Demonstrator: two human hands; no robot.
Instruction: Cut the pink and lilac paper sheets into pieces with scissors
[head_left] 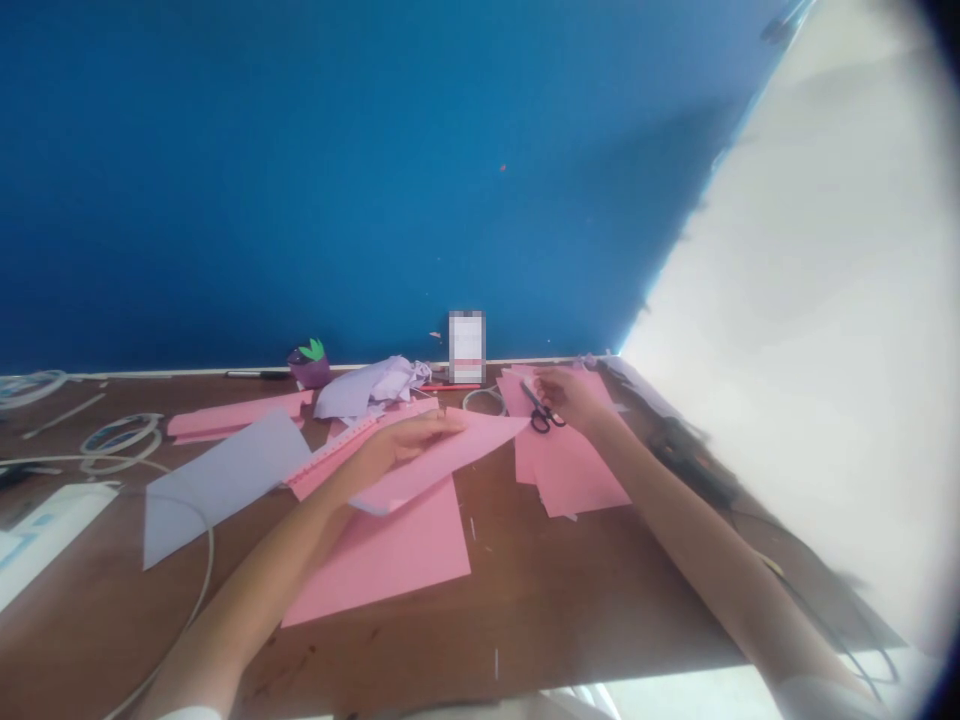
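My left hand (420, 436) grips a pink sheet of paper (457, 450), its fingers lying over the top and the sheet raised and slightly bent. Below that sheet, another pink sheet (405, 570) lies flat on the table. My right hand (568, 396) is over a stack of pink paper (577, 475), fingers curled together. Dark-handled scissors (541, 414) are right beside its fingers, blades pointing away to the left. What the right fingertips pinch, if anything, is too small to tell.
On the brown table (540, 590) are a white sheet (225, 480), crumpled pale paper (371, 388), tape rolls (124, 440), a purple cup with green leaves (311, 368) and a folded pink strip (240, 415). A phone-like upright object (467, 347) stands by the blue wall. A cable (210, 555) crosses the left.
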